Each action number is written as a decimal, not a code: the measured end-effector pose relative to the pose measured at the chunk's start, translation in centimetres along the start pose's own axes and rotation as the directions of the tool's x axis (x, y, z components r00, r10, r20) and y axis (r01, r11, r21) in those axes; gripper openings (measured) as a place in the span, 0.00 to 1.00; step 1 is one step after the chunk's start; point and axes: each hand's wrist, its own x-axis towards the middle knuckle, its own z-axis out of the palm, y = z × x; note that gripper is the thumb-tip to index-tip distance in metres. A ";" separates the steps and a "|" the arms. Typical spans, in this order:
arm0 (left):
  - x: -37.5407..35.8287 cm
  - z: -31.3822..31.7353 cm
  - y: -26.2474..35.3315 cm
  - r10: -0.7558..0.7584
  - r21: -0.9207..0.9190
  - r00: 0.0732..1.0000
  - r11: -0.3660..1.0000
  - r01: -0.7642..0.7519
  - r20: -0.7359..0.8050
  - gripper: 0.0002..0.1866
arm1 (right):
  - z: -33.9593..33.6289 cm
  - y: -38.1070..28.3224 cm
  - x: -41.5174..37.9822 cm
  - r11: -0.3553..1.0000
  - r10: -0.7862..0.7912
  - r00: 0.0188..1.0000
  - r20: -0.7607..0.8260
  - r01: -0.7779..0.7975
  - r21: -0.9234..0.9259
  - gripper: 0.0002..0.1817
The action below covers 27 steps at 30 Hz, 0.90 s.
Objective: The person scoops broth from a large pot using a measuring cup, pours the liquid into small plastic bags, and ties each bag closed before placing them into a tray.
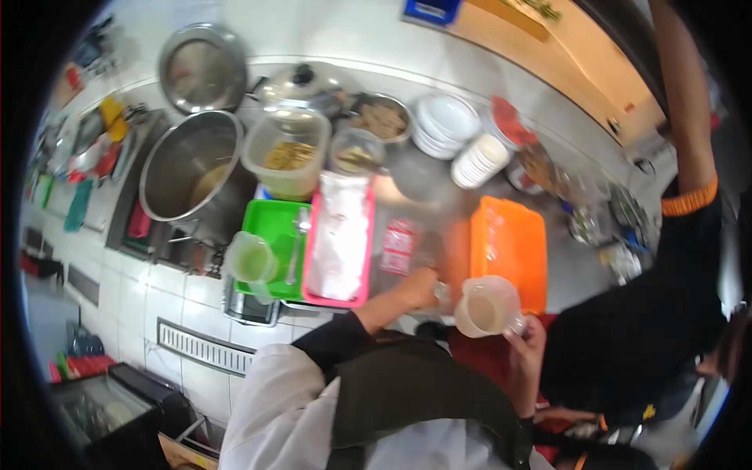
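The stainless-steel counter (446, 218) carries a green tray (268, 218), a pink-rimmed tray (370, 244) and an orange tray (513, 249). The right hand (529, 341) grasps the handle of a translucent measuring jug (489, 307), part-filled with cloudy liquid, at the near left corner of the orange tray. The left hand (421, 288) is curled beside the jug; blur prevents telling whether it grips anything.

Spill hazard: the jug hangs from one side, so wrist tilt could send liquid over its rim. Contact hazard: a co-worker (627, 329) stands close on the right; a bump could jolt the holding arm. A second jug (252, 258) sits at the green tray's left edge, exposed to a passing sleeve.

Clearance: bare steel lies between the pink-rimmed and orange trays, interrupted by a red-and-white packet (398, 246). The counter's front edge limits movement towards the body.
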 end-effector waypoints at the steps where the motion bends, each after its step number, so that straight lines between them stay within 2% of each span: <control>1: -0.1 -0.2 0.0 -0.034 -0.039 0.999 0.999 0.035 0.041 0.28 | 0.7 -0.9 0.6 1.000 -0.010 0.999 0.043 0.010 0.007 0.12; 4: -0.6 -1.2 2.0 -0.006 -0.233 1.000 0.973 0.002 -0.014 0.29 | 4.7 -3.9 3.2 0.999 -0.043 0.982 0.185 0.037 0.037 0.11; 6: -0.4 0.5 -0.5 0.235 -0.265 0.956 0.924 -0.277 -0.178 0.31 | 9.0 -5.4 4.9 0.998 -0.016 0.969 0.245 0.002 0.058 0.11; 8: -1.3 -1.5 1.9 0.212 -0.236 0.952 0.935 -0.264 -0.222 0.33 | 12.5 -4.5 7.3 0.999 -0.014 0.920 0.392 -0.001 0.038 0.12; 10: -1.1 -1.3 0.7 0.186 -0.287 0.973 0.932 -0.220 -0.139 0.34 | 17.3 -2.2 9.3 0.987 0.036 0.878 0.477 -0.105 0.118 0.13; 12: -1.1 -0.9 -0.3 0.156 -0.317 0.986 0.934 -0.166 -0.056 0.35 | 22.2 0.7 10.9 0.942 0.124 0.823 0.554 -0.273 0.194 0.14; 14: -1.6 -1.1 -0.6 0.122 -0.306 0.992 0.944 -0.122 -0.021 0.34 | 26.9 3.2 11.8 0.923 0.118 0.772 0.625 -0.317 0.217 0.16; 17: -2.4 -1.5 -0.7 0.082 -0.288 0.997 0.954 -0.082 -0.009 0.34 | 32.0 11.9 14.6 0.928 0.187 0.693 0.696 -0.357 0.107 0.18; 18: -2.3 -1.6 -0.5 0.070 -0.285 0.998 0.956 -0.068 -0.004 0.34 | 33.3 14.5 15.3 0.933 0.203 0.679 0.705 -0.353 0.071 0.18; 19: -1.6 -2.3 -0.2 0.067 -0.283 0.998 0.957 -0.063 0.004 0.34 | 34.8 14.4 15.2 0.957 0.192 0.695 0.693 -0.289 0.024 0.19; 20: -1.3 -2.7 0.1 0.053 -0.292 0.998 0.955 -0.046 0.016 0.34 | 35.8 18.5 16.2 0.936 0.205 0.693 0.692 -0.346 0.069 0.19; 21: -1.1 -3.0 0.6 0.030 -0.299 0.999 0.954 -0.019 0.033 0.34 | 37.0 19.5 16.5 0.991 0.121 0.738 0.664 -0.128 -0.039 0.19; 22: -0.8 -3.3 1.1 0.007 -0.304 0.999 0.953 0.009 0.052 0.33 | 37.9 17.6 15.8 0.991 0.106 0.702 0.705 -0.134 -0.016 0.19; 23: -0.7 -3.9 1.7 -0.014 -0.317 0.998 0.948 0.034 0.066 0.33 | 38.6 19.0 16.5 0.981 0.116 0.640 0.759 -0.195 0.015 0.17; 25: -0.8 -4.5 2.2 -0.058 -0.320 0.995 0.944 0.081 0.080 0.33 | 39.8 22.2 17.8 0.977 0.195 0.618 0.761 -0.188 -0.097 0.14; 27: -1.1 -4.7 2.5 -0.089 -0.330 0.992 0.937 0.113 0.088 0.33 | 40.6 22.0 17.5 0.976 0.203 0.620 0.758 -0.187 -0.109 0.13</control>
